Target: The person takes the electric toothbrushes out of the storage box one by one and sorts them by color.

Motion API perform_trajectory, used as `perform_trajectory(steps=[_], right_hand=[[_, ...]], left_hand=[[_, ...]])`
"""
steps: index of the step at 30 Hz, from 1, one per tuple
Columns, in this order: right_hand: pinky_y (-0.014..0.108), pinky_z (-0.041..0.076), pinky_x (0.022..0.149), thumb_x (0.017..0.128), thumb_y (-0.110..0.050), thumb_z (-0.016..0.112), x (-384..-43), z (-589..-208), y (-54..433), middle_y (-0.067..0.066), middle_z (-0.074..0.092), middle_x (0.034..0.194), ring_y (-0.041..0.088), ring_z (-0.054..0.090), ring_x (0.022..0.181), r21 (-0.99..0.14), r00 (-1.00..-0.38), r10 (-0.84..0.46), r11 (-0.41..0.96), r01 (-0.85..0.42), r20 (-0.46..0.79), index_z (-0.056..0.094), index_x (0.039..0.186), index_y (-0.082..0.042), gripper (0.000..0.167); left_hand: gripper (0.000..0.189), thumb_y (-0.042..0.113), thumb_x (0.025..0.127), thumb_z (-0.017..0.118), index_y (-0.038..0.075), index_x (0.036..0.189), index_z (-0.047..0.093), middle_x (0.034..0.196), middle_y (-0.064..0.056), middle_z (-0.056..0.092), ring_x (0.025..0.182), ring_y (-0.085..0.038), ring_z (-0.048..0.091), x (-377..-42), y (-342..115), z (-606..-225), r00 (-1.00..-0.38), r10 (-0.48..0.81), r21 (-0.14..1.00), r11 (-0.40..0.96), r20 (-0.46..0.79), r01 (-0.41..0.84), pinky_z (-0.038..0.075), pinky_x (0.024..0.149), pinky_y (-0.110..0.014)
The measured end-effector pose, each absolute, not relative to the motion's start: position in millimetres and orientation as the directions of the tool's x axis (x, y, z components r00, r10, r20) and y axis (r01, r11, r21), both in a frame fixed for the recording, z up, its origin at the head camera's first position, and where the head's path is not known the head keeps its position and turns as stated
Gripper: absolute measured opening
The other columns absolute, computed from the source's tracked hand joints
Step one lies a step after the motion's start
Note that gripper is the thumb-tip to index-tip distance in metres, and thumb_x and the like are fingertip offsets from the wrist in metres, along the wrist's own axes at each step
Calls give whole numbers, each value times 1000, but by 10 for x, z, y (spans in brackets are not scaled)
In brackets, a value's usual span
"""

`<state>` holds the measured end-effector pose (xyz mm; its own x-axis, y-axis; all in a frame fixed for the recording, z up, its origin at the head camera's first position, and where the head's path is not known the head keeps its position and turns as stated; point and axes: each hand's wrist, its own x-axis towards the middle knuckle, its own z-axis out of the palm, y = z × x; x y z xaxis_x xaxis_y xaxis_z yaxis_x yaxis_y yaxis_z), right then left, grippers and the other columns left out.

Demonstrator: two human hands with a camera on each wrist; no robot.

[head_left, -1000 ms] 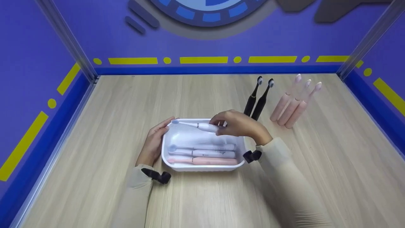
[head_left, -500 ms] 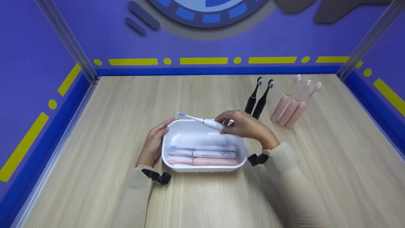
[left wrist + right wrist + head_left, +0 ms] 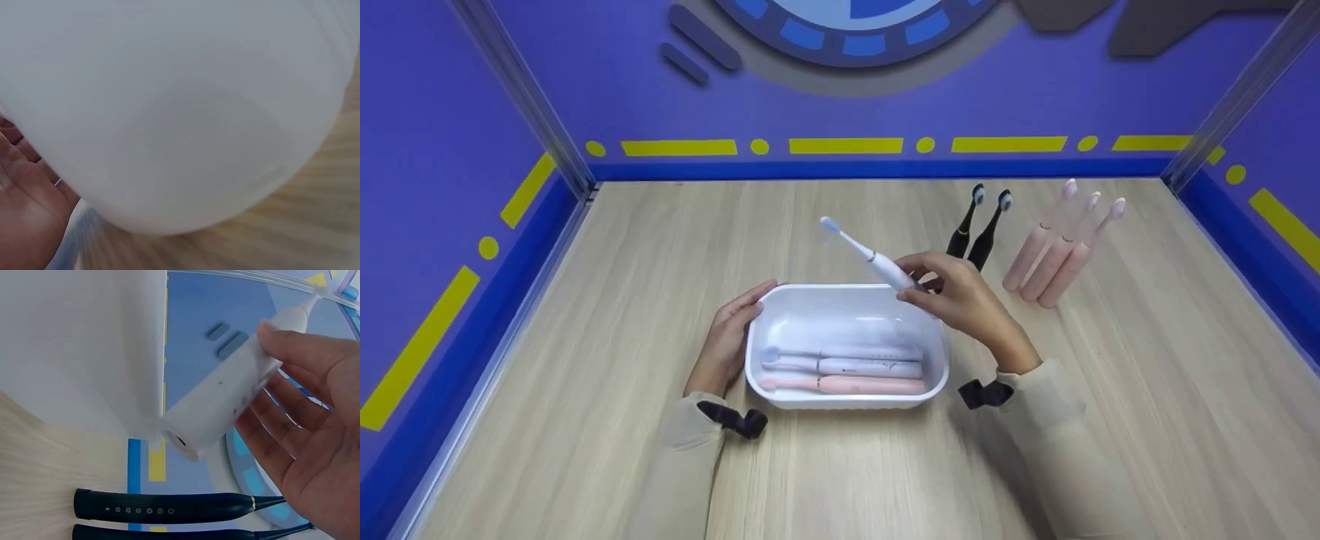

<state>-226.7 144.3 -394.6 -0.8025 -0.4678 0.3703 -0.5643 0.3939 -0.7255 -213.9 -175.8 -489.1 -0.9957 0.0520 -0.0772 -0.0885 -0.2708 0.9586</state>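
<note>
My right hand (image 3: 969, 304) pinches a white electric toothbrush (image 3: 891, 270) by the lower handle, above the far right rim of a white plastic box (image 3: 846, 402). The brush head slants up and to the left. In the right wrist view the base of the toothbrush (image 3: 211, 405) points down-left, thumb on one side, fingers on the other. My left hand (image 3: 723, 339) holds the box at its far left corner, thumb at the rim. Inside the box lie a pink toothbrush (image 3: 871, 385), a patterned white toothbrush (image 3: 870, 367) and another pale toothbrush (image 3: 870, 352), side by side.
Two black electric toothbrushes (image 3: 982, 244) lie beyond my right hand, their lower handles hidden behind it in the head view. Right of them are three pink toothbrushes (image 3: 1046, 259) in a row. Blue-purple panels (image 3: 840, 112) border the wooden table (image 3: 660, 240).
My right hand has lifted the white toothbrush up and out over the box's far rim, moving right and tilting its head upward. The left hand stays at the box.
</note>
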Motion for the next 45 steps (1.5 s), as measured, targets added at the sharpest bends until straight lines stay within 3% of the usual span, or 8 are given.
perform_trajectory(steps=[10, 21, 28, 38, 45], right_hand=[[17, 55, 70, 79, -2, 76, -2216, -4000, 1539, 11, 67, 100, 16, 62, 86, -694, -831, -320, 457, -556, 456, 66, 116, -1, 38], [12, 53, 71, 78, 1, 76, -2203, -4012, 1744, 13, 66, 101, 12, 60, 89, -701, -838, -234, 463, -542, 494, 63, 117, 0, 42], [14, 56, 71, 74, 8, 76, -2210, -3988, 1857, 13, 65, 94, 6, 59, 86, -748, -853, -156, 421, -513, 497, 61, 113, 6, 41], [16, 57, 72, 75, 10, 73, -2185, -4018, 1984, 13, 64, 98, 5, 60, 87, -742, -832, -59, 422, -521, 551, 58, 111, 10, 39], [14, 56, 70, 74, 13, 72, -2178, -4026, 2136, 1, 58, 94, 4, 60, 81, -749, -815, 11, 402, -527, 579, 53, 108, 13, 40]], left_hand=[[43, 3, 97, 38, -4, 139, 46, 149, -16, 43, 141, -23, 36, -2130, -1767, -4909, -996, 58, 958, -273, -68, -81, 29, 118, -34], [44, 3, 97, 39, -4, 139, 46, 150, -15, 42, 141, -23, 35, -2134, -1754, -4894, -996, 60, 964, -256, -64, -77, 29, 118, -34], [44, 3, 97, 38, -4, 139, 46, 149, -15, 42, 140, -23, 37, -2133, -1750, -4891, -995, 64, 959, -270, -74, -88, 31, 117, -33], [43, 3, 97, 38, -4, 139, 45, 150, -16, 41, 140, -24, 37, -2132, -1754, -4894, -995, 75, 960, -269, -64, -82, 31, 117, -34], [43, 2, 97, 38, -5, 139, 45, 150, -17, 41, 141, -24, 36, -2132, -1748, -4893, -996, 71, 959, -272, -63, -80, 30, 117, -35]])
